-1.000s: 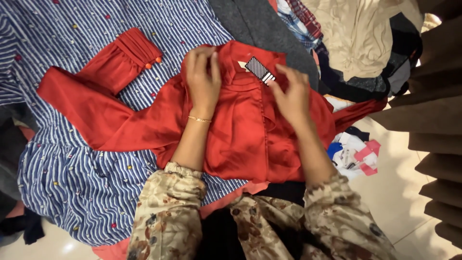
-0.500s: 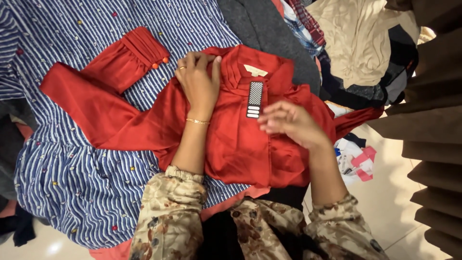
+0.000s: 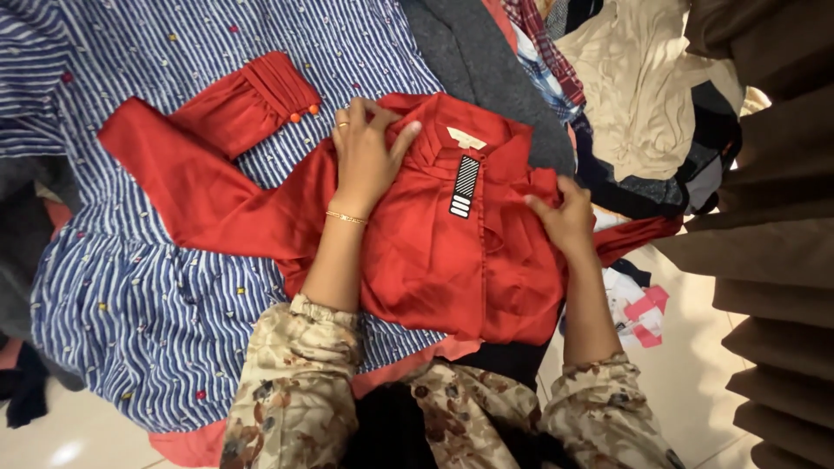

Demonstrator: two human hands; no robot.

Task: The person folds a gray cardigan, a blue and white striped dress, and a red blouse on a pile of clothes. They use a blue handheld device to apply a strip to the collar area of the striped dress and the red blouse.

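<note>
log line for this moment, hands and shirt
left hand: flat on red shirt near collar | right hand: gripping shirt's right edge | left sleeve: spread on striped fabric

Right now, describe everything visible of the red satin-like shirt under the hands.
The red satin-like shirt lies flat and partly folded on a blue-and-white striped cloth. It is glossy, with a collar, a black-and-white striped tag and one pleated, orange-buttoned cuff spread leftward. The left hand presses near its collar; the right hand touches its right edge.
</note>
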